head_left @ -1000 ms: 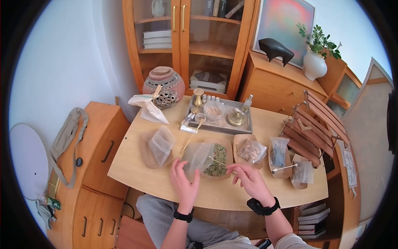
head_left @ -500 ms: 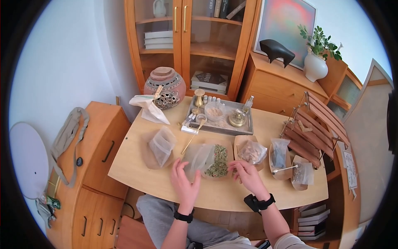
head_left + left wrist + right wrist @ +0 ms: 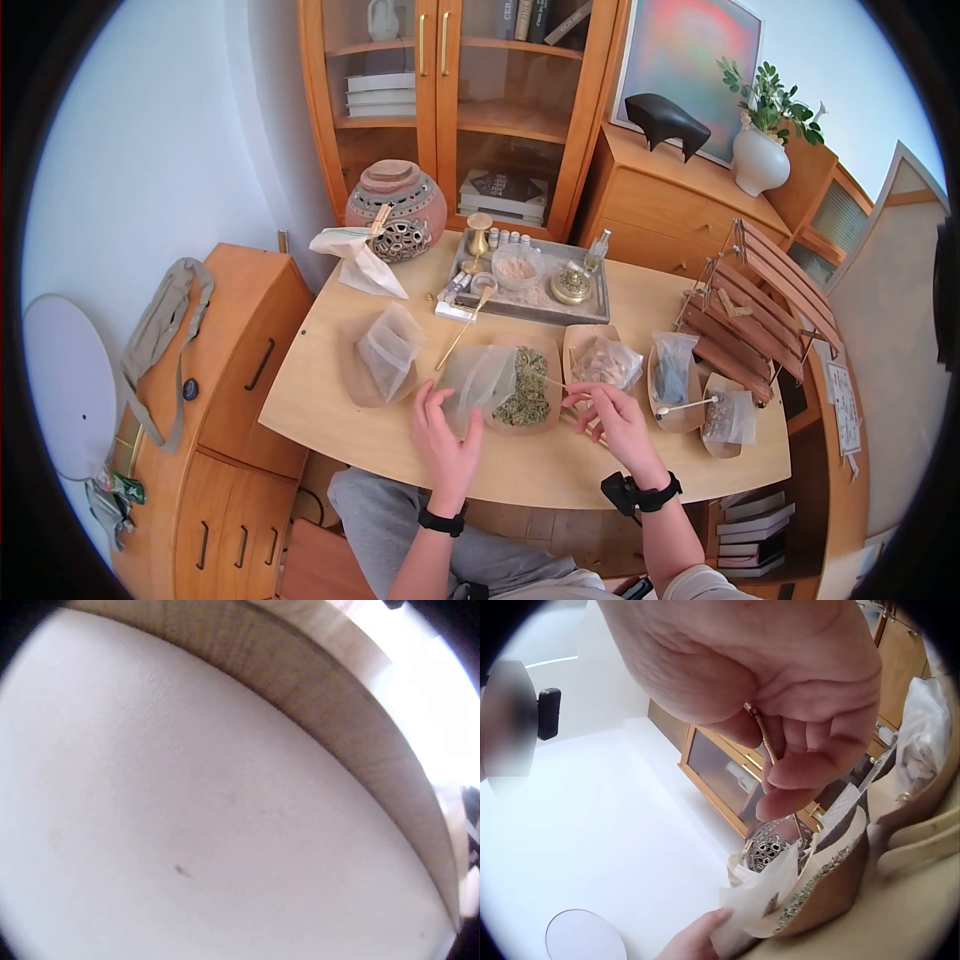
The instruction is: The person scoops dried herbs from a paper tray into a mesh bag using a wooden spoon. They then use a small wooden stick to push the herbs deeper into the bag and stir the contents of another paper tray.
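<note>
In the head view my left hand (image 3: 443,440) holds the near edge of a translucent plastic bag (image 3: 478,378), thumb and fingers on either side of it. Dried green herbs (image 3: 522,390) spill from the bag's mouth onto a brown paper tray (image 3: 512,427). Just right of this tray, my right hand (image 3: 617,425) pinches a thin brass-coloured spoon (image 3: 553,382), its far end pointing at the herbs. The right wrist view shows the knobbed handle (image 3: 763,735) against the palm; the far end is hidden there by the fingers. A pair of pale wooden tongs (image 3: 922,844) lies under this hand.
Other paper trays with bags flank the herbs: one bag (image 3: 390,345) left, and a bag of pale pieces (image 3: 608,363) right. Behind stands a grey tray (image 3: 560,315) with bowls and vials. A gold-handled brush (image 3: 462,330) lies nearby, and a slatted wooden rack (image 3: 745,325) stands right.
My right hand has drawn back to the right, taking the spoon from the bag's mouth to the right edge of the herbs. My left hand has stayed in place.
</note>
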Demonstrator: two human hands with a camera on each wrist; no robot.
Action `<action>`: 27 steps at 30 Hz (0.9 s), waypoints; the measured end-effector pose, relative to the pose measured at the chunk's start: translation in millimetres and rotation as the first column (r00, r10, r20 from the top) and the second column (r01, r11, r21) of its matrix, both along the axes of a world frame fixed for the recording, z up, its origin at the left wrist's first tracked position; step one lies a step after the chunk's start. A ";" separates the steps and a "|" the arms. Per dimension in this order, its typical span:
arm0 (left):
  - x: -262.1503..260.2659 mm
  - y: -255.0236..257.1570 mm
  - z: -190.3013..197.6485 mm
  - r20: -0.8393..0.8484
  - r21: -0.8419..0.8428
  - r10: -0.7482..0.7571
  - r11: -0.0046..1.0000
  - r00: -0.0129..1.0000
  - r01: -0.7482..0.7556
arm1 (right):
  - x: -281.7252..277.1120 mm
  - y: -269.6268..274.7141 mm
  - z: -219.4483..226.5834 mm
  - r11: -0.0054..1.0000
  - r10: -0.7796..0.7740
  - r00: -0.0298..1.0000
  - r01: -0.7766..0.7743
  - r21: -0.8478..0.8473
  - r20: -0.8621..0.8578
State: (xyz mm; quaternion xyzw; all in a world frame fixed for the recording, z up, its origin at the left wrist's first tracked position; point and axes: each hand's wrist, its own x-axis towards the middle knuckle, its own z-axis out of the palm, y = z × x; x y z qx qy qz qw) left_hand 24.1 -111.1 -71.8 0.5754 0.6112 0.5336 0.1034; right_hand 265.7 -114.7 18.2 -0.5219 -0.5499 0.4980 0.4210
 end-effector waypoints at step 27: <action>-0.6 -0.6 2.0 -0.010 -0.007 -0.005 1.000 1.000 0.005 | -17.2 22.9 -31.8 1.000 -0.022 0.999 0.022 -0.001 0.037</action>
